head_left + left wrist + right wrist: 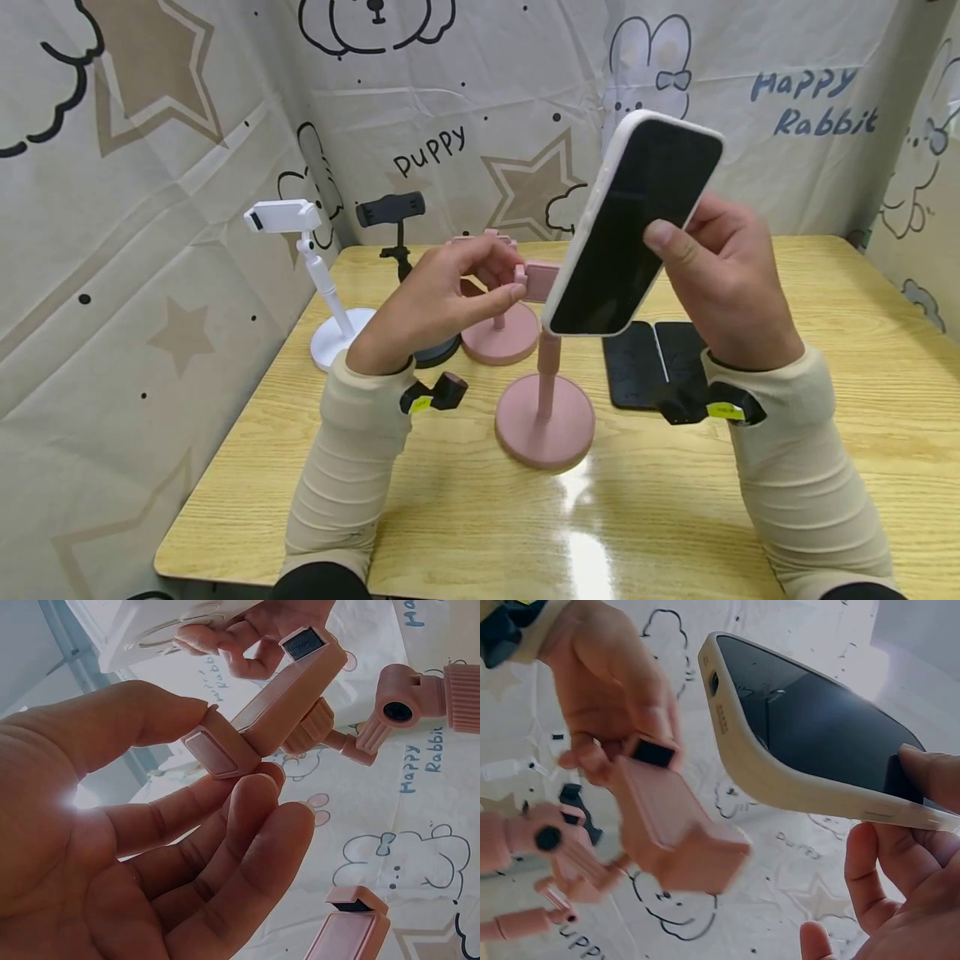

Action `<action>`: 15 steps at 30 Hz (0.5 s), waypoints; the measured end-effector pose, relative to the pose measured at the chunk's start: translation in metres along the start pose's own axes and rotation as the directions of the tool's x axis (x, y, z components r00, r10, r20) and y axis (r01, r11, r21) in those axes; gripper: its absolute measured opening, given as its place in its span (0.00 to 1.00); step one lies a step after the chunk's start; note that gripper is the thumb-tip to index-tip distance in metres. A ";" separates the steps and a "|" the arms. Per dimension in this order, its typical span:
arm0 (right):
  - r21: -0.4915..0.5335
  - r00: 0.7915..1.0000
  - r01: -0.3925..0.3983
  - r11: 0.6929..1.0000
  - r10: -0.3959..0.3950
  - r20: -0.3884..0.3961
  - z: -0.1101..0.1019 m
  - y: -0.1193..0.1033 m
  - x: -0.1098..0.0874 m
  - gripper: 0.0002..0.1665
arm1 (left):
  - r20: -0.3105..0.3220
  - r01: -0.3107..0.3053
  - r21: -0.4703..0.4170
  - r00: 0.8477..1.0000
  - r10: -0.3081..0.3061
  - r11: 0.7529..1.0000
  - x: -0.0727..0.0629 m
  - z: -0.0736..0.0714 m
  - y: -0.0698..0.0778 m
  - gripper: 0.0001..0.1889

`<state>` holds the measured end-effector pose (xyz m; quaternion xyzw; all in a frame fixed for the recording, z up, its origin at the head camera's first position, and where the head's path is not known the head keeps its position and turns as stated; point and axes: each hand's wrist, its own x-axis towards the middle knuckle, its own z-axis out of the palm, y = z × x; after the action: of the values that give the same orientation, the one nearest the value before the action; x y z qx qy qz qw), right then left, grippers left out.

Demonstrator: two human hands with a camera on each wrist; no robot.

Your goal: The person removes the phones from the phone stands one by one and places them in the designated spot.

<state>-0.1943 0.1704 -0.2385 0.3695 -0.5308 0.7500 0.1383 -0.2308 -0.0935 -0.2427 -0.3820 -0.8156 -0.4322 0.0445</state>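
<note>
My left hand (431, 300) pinches one end of the holder clamp (289, 697) of a pink phone stand (545, 425), between thumb and fingertips. The stand is upright on the table, its clamp partly hidden in the head view. A smartphone (637, 225) in a pale case is held up by my right hand (742, 283), thumb on the dark screen and fingers behind. It is tilted and overlaps the clamp's right side in the head view. In the right wrist view, the phone (810, 712) is apart from the pink clamp (667, 802).
Behind the left hand stand a white phone stand (330, 287), a black phone stand (392, 210) and a second pink stand (501, 337). Two dark phones (632, 367) lie side by side on the wooden table (465, 517). Printed cloth (465, 92) hangs around it.
</note>
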 end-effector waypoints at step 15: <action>-0.034 0.981 0.032 0.999 -0.038 -0.191 -0.042 -0.011 0.007 0.20 | 0.021 0.015 -0.009 1.000 -0.015 1.000 0.000 0.000 0.000 0.10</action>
<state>-0.2098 0.2113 -0.2331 0.3027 -0.5200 0.7712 0.2078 -0.2303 -0.0937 -0.2425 -0.3804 -0.8169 -0.4324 0.0310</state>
